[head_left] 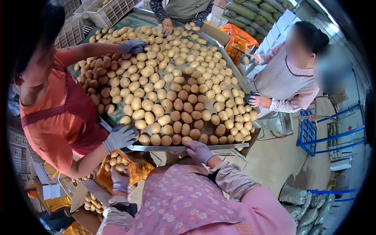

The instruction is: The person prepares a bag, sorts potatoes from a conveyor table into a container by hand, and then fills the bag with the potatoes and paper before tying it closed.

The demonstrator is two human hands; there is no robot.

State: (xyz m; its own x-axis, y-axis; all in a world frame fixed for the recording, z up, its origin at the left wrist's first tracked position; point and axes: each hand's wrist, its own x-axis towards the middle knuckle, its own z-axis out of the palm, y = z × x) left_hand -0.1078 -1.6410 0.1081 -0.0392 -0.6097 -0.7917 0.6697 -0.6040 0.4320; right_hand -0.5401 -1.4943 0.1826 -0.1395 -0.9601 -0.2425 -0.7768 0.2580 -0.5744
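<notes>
Many potatoes (148, 105) cover a metal-edged sorting table (172, 148). My right hand (199, 152), in a pale purple glove, is at the near edge, fingers apart and touching the front row of potatoes; it holds nothing visible. Lower left, my left hand (119, 179), also gloved, is beside the mouth of an orange mesh bag (141, 170) with potatoes inside. Its fingers are smeared by motion, and a potato-coloured blur lies at their tips; whether it is gripped is unclear.
At left, a co-worker in red (58, 129) has grey-gloved hands over the table. Another person (188, 9) reaches in from the far side; a third (291, 74) stands right. Crates (107, 15), cardboard boxes (84, 219), filled sacks (309, 211) and a blue metal cart (308, 131) surround the table.
</notes>
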